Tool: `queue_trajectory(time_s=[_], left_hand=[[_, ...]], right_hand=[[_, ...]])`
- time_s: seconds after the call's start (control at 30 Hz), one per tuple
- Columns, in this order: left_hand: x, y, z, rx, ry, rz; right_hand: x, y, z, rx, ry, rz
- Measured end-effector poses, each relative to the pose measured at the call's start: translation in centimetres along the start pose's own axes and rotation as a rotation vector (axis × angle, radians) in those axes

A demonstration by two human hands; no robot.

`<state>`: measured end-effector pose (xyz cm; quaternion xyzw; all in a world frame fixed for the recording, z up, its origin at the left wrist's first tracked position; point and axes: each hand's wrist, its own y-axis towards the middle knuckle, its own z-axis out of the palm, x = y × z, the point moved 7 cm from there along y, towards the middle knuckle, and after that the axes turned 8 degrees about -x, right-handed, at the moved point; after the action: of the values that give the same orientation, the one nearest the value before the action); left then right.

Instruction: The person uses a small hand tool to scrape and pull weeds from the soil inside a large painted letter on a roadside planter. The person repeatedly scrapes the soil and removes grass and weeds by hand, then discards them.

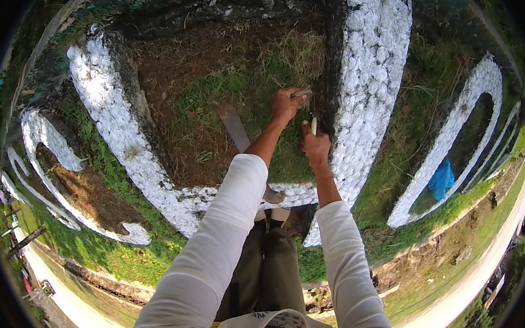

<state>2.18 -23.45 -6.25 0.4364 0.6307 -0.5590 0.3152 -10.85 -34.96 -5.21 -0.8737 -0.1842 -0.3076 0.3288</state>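
Note:
My left hand is closed on a small tuft of dry grass, above a grassy patch between white-painted raised bands. Lower and to its right, my right hand grips a pale handle whose end sticks up past the thumb; the rest of that tool cannot be made out. The inner edge of the wide white band runs just right of my right hand. A machete with a worn blade lies on the ground, its middle hidden beneath my left forearm and its curved handle near the lower white band.
A slanting white band borders the patch on the left, joined to a lower band by my feet. Further white-painted shapes stand at both sides. A blue plastic bag lies inside the right loop. Stone edging and a pale road lie downslope.

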Motion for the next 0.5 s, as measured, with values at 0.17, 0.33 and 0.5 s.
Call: queue_trajectory(time_s=[0.17,0.33,0.5], left_hand=[[0.5,-0.5,-0.3,-0.031,-0.12,-0.076],[1.5,-0.3,-0.2,-0.045,-0.189,-0.149],[1.6,-0.2,-0.3,-0.003,-0.158,-0.179]], right_hand=[[-1.2,-0.5,-0.2,-0.038,-0.097,-0.055],[-4.6,-4.5,-1.1,0.212,0.233,0.143],[-3.4,-3.9,-1.1,0.309,0.167,0.161]])
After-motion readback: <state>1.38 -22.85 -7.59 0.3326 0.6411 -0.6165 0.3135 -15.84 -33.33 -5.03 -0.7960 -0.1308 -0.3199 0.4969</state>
